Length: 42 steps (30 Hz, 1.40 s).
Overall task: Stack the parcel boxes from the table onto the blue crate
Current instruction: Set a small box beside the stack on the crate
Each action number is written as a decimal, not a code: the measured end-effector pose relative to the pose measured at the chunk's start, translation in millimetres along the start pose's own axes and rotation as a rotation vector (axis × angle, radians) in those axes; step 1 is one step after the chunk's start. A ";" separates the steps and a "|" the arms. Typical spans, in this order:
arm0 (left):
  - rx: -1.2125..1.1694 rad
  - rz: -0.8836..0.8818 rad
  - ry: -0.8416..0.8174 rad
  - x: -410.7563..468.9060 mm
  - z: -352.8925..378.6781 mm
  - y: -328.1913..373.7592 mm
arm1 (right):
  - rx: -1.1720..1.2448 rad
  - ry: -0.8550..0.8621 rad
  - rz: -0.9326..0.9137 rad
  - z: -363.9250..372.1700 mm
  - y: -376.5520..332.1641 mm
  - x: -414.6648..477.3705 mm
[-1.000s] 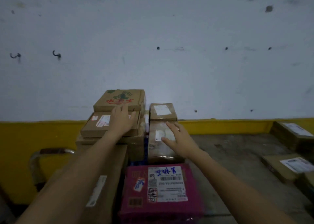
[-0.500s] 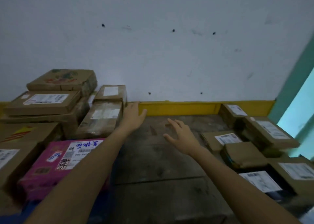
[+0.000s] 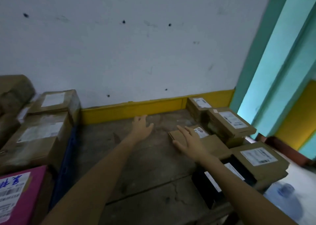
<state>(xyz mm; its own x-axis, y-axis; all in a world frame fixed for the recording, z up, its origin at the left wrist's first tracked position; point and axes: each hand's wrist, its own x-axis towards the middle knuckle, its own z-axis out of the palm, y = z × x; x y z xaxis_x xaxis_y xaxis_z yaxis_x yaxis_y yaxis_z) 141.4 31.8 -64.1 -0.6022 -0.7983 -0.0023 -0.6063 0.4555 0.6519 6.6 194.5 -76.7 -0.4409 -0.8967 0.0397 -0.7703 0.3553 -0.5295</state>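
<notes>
Worn grey table [image 3: 136, 165] against a white wall [image 3: 136, 53] with a yellow strip [image 3: 133, 110] at its foot; head view, the only one. My left hand [image 3: 142, 127] hangs over bare table, fingers spread wide, holding nothing. My right hand [image 3: 189, 142], equally wide and empty, is over the near end of a flat box [image 3: 177, 134]; whether the palm touches it I cannot tell. Beyond and right of that hand more boxes [image 3: 230, 122] lie crowded, some overlapping, with a black parcel [image 3: 210, 182] beside my right forearm. Far left of my left hand stands the blue crate [image 3: 65, 165], carrying a stack [image 3: 39, 139], with a pink box [image 3: 18, 195] nearer me.

Likely failures: the flat box seems wedged against its neighbours, so a one-handed pull could drag or tip them toward the table's right edge. A thin box pinched from above may flex and slip; my left hand is well apart from it and would need to close in first. The stack looks uneven, so a careless placement could slide off.
</notes>
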 end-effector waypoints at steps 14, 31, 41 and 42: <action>-0.052 -0.195 -0.111 109.8 167.0 50.5 | -0.041 -0.120 0.178 -36.9 164.5 120.3; 0.097 -0.482 -0.177 142.7 231.1 31.6 | -0.132 -0.576 0.208 -5.6 229.3 206.7; -0.005 -0.453 0.072 135.1 221.7 40.6 | -0.001 -0.477 0.169 -4.7 218.4 205.0; 0.001 -0.454 0.105 134.7 216.3 40.9 | 0.010 -0.455 0.159 -4.3 215.3 204.7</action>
<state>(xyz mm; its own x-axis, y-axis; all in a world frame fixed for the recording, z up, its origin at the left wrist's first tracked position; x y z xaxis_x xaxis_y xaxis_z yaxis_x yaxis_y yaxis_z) -76.9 28.1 -201.9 -0.2198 -0.9526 -0.2104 -0.7967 0.0508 0.6022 -251.5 88.7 -178.9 -0.3049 -0.8567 -0.4160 -0.7044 0.4969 -0.5070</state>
